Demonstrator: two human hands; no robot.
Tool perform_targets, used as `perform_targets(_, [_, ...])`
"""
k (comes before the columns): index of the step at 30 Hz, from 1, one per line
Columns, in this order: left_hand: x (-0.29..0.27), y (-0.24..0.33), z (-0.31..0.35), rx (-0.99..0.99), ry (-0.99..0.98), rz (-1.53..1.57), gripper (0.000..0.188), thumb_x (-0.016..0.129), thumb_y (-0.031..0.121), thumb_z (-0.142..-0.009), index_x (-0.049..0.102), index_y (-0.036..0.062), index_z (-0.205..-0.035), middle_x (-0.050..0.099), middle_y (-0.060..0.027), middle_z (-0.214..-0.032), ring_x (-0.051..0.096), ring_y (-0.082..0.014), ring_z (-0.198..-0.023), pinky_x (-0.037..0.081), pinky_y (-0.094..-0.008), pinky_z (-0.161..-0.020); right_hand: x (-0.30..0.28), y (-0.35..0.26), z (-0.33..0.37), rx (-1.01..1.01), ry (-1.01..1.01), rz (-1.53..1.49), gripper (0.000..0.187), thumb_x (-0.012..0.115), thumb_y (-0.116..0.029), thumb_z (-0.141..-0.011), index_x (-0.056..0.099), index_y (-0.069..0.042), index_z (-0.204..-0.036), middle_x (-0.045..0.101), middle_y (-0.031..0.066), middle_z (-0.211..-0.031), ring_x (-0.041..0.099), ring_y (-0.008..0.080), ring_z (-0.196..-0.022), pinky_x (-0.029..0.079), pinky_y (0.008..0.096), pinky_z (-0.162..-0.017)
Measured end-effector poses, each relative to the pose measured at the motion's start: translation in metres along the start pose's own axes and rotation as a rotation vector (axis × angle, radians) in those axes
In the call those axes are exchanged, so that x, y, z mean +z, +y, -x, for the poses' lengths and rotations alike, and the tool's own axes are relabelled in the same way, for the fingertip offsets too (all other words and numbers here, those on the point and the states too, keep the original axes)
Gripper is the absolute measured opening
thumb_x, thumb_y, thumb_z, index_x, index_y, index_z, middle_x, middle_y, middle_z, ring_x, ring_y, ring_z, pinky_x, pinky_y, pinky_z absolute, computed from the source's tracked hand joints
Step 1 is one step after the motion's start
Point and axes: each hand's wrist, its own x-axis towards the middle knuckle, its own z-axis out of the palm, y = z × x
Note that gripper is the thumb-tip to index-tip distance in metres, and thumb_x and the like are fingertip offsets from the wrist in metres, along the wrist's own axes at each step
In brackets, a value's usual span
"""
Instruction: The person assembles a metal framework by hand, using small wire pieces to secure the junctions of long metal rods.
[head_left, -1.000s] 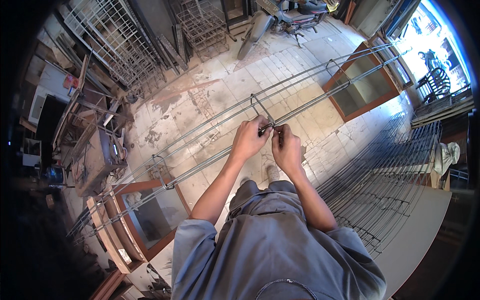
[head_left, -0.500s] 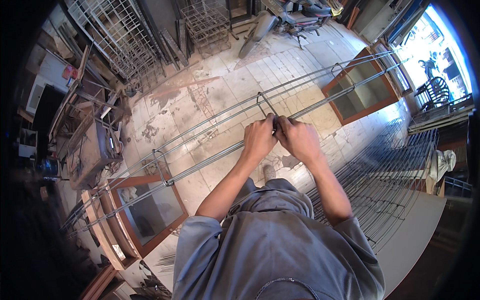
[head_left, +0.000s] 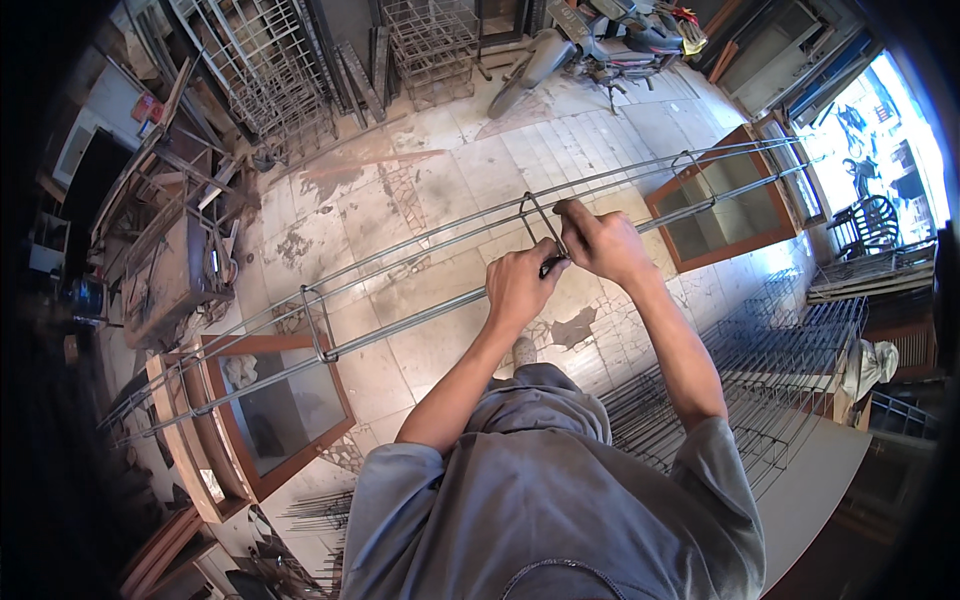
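A long cage of steel reinforcing bars (head_left: 420, 309) crosses in front of me, with square wire stirrups (head_left: 318, 325) spaced along it. My left hand (head_left: 520, 287) is closed at the near bars, beside the middle stirrup (head_left: 540, 222). A small dark piece (head_left: 549, 266) shows between its thumb and fingers; its kind is unclear. Just right of that stirrup, my right hand (head_left: 606, 245) is curled, its fingertips close against the stirrup's side. What those fingers pinch, if anything, is hidden.
Two wooden cabinets with glass doors, one at left (head_left: 280, 400) and one at right (head_left: 722, 205), lie under the cage. More bar cages (head_left: 740, 385) are stacked at right. A motorbike (head_left: 600, 50) stands at the back, and scrap furniture (head_left: 180, 260) at left.
My right hand has come away from my left and moved slightly up and right. My left hand stays at the near bars. The view has shifted a little.
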Motion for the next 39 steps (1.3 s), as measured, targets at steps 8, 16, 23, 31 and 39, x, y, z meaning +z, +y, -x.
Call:
perform_targets(8, [-0.005, 0.003, -0.001, -0.004, -0.008, -0.02, 0.02, 0.073, 0.029, -0.082, 0.068, 0.01, -0.084, 0.067, -0.009, -0.067, 0.064, -0.0284, -0.059, 0.048, -0.0408, -0.056, 0.023, 0.029, -0.017, -0.012, -0.019, -0.009, 0.015, 0.063, -0.02, -0.09, 0.062, -0.01, -0.101, 0.054, 0.0144, -0.05, 0.057, 0.0345, -0.046, 0.046, 0.0452, -0.048])
perform_targets(16, [0.0, 0.007, -0.004, -0.081, -0.021, 0.044, 0.015, 0.07, 0.024, -0.085, 0.068, 0.0087, -0.084, 0.067, -0.011, -0.068, 0.064, -0.0304, -0.06, 0.048, -0.0403, -0.058, 0.031, 0.04, -0.033, -0.101, -0.255, -0.014, 0.038, 0.058, -0.022, -0.093, 0.05, -0.015, -0.13, 0.055, 0.0148, -0.051, 0.059, 0.0368, -0.05, 0.047, 0.0491, -0.05])
perform_targets(23, [0.012, 0.01, -0.006, -0.135, 0.111, -0.001, 0.015, 0.069, 0.022, -0.086, 0.067, 0.0069, -0.082, 0.069, -0.0097, -0.071, 0.064, -0.0299, -0.06, 0.048, -0.0384, -0.058, 0.042, 0.05, -0.039, -0.152, -0.226, -0.041, 0.045, 0.058, -0.021, -0.093, 0.045, -0.017, -0.137, 0.054, 0.0155, -0.05, 0.058, 0.0382, -0.049, 0.047, 0.0493, -0.05])
perform_targets(31, [0.015, 0.012, -0.009, -0.262, 0.037, 0.029, 0.015, 0.072, 0.021, -0.084, 0.066, 0.0071, -0.081, 0.066, -0.0092, -0.067, 0.06, -0.0254, -0.056, 0.046, -0.0366, -0.056, 0.039, 0.057, -0.034, -0.052, -0.303, -0.179, 0.039, 0.058, -0.017, -0.092, 0.051, -0.013, -0.131, 0.063, 0.0168, -0.069, 0.064, 0.0365, -0.067, 0.051, 0.0481, -0.062])
perform_targets(39, [0.012, 0.015, -0.01, -0.32, -0.003, 0.037, 0.018, 0.074, 0.019, -0.082, 0.064, 0.0043, -0.078, 0.064, -0.0081, -0.064, 0.056, -0.02, -0.054, 0.044, -0.0328, -0.056, 0.072, 0.002, 0.094, 0.647, 0.384, -1.077, 0.025, 0.051, -0.005, -0.09, 0.058, 0.003, -0.113, 0.06, 0.0099, -0.093, 0.057, 0.0183, -0.065, 0.046, 0.0293, -0.058])
